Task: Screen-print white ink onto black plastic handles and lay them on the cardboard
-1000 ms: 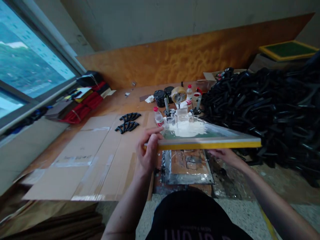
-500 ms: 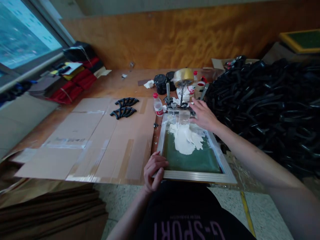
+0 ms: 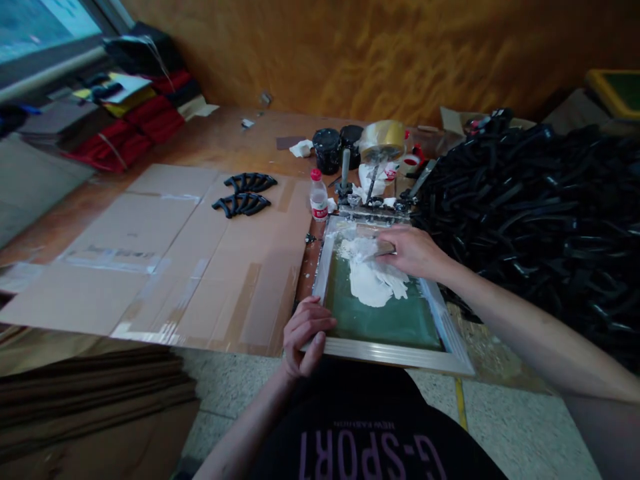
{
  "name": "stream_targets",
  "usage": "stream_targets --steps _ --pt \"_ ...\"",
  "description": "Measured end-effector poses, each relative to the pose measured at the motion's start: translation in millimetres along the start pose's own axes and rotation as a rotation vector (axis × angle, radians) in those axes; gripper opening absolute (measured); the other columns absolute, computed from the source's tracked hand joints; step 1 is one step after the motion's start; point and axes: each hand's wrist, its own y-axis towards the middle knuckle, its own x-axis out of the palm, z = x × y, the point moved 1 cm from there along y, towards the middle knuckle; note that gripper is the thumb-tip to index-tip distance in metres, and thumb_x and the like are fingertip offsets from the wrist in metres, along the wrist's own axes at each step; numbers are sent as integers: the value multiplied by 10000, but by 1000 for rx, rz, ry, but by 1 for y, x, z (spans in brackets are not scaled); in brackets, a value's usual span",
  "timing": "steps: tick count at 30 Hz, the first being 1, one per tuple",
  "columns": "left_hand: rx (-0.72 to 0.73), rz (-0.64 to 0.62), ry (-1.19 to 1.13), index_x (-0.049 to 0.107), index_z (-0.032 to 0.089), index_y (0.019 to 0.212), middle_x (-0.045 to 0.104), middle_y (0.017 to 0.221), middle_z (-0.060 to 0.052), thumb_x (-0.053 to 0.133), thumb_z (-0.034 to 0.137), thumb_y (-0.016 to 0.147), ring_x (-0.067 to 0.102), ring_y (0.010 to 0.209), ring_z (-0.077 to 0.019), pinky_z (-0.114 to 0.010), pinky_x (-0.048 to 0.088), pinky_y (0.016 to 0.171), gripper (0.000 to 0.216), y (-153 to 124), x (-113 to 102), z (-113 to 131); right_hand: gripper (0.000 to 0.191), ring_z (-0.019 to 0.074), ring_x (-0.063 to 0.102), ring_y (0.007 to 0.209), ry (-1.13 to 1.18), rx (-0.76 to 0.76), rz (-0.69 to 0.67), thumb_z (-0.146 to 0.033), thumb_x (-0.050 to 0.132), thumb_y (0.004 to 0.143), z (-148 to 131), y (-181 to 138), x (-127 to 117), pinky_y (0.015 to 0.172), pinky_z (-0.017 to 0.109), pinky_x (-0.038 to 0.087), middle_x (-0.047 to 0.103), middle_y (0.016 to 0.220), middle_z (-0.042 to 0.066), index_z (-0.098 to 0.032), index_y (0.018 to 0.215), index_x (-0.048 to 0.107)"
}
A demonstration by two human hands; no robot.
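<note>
A silk-screen frame [image 3: 390, 353] with pale metal sides and green mesh lies at the table's front edge. Thick white ink [image 3: 373, 285] is heaped over the far half of the mesh. My left hand [image 3: 309, 333] grips the frame's near left corner, thumb and fingers closed around it. Over the far part of the mesh, my right hand [image 3: 414, 252] is closed on a squeegee [image 3: 384, 247], whose lower edge is at the ink; the fingers partly cover it. A metal hinge clamp [image 3: 375, 213] sits along the frame's far side.
Flattened cardboard [image 3: 165, 267] covers the table to the left, bearing two rows of black curved pieces [image 3: 245, 204]. Near the clamp stand a red-capped bottle [image 3: 319, 199], black tubs [image 3: 327, 151] and a tape roll [image 3: 383, 140]. A large heap of black pieces [image 3: 540, 227] rises on the right.
My right hand has gone from open fingers beside the squeegee to a closed grip on it, slightly nearer me. My left hand stays on the frame corner. The view has tilted downward.
</note>
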Motion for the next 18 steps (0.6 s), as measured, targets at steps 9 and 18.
stream_targets --steps 9,18 --pt "-38 17 14 682 172 903 677 754 -42 451 184 830 644 724 -184 -456 473 856 242 8 2 5 156 189 562 807 240 -221 -29 -72 614 720 -11 -30 16 689 275 390 641 776 30 -186 823 641" --pt "-83 21 30 682 178 871 673 729 -38 447 189 834 642 718 -191 -454 470 855 238 11 2 10 216 171 580 797 326 -318 -245 -47 592 721 -1 -54 -21 680 267 399 646 810 19 -206 849 659"
